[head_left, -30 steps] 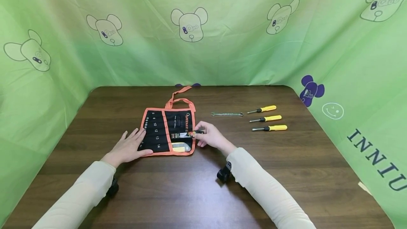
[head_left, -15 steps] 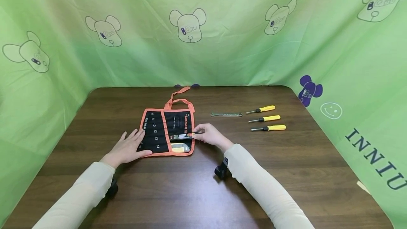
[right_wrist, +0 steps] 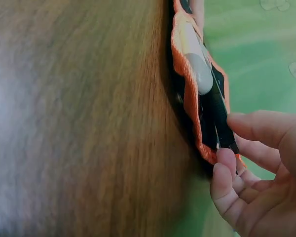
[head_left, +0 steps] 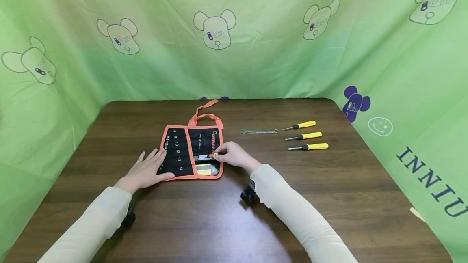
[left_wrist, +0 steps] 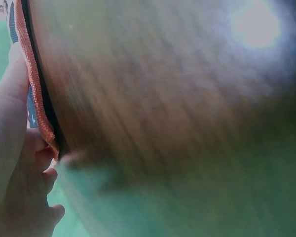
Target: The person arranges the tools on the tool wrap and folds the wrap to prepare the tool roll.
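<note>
A black tool pouch with orange trim [head_left: 187, 127] lies opened flat on the table, sizes 6 to 14 printed by its left pockets. My left hand [head_left: 145, 170] rests with extended fingers on its lower left edge; the thumb lies along the orange border [left_wrist: 32, 74] in the left wrist view. My right hand [head_left: 235, 155] pinches the right end of a slim black pack with a printed label [head_left: 205, 157], whose left end sits in a right-side pocket. The thumb and fingertips meet at the end of this black pack [right_wrist: 218, 111]. Below it, a yellow-and-grey tool [head_left: 207, 169] sits in another pocket.
A combination wrench [head_left: 259, 131] lies right of the pouch. Farther right lie three yellow-handled screwdrivers [head_left: 307, 136], shafts pointing left. The pouch's orange tie strap [head_left: 199, 113] trails toward the back edge. A green printed curtain [head_left: 263, 64] surrounds the brown table [head_left: 204, 222].
My right hand has moved left, sliding the black pack deeper into the pouch pocket. The left hand keeps its place on the pouch.
</note>
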`<act>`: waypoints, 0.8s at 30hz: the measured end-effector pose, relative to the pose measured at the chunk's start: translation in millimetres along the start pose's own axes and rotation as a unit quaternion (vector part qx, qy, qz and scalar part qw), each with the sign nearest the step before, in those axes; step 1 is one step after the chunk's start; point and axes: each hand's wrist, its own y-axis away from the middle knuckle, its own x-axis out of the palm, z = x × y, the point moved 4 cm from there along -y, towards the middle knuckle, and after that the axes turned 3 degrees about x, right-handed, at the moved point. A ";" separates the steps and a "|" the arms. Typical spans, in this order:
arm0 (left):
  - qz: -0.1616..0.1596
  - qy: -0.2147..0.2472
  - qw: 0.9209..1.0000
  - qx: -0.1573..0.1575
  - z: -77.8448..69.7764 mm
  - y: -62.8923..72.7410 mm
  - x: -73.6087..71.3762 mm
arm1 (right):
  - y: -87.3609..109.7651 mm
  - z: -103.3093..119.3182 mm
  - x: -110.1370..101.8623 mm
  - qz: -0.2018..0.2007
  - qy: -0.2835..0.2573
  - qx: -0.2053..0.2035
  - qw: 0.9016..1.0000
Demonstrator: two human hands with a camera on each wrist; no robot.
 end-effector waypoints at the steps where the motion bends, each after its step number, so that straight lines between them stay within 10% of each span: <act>1: 0.000 0.000 1.000 -0.001 0.1 0.2 -0.1 | -0.4 1.2 0.7 -0.001 0.011 -0.009 1.000; 24: -0.002 0.012 1.000 0.000 -3.6 3.2 -2.2 | -6.1 25.1 22.1 -0.061 0.059 -0.052 0.995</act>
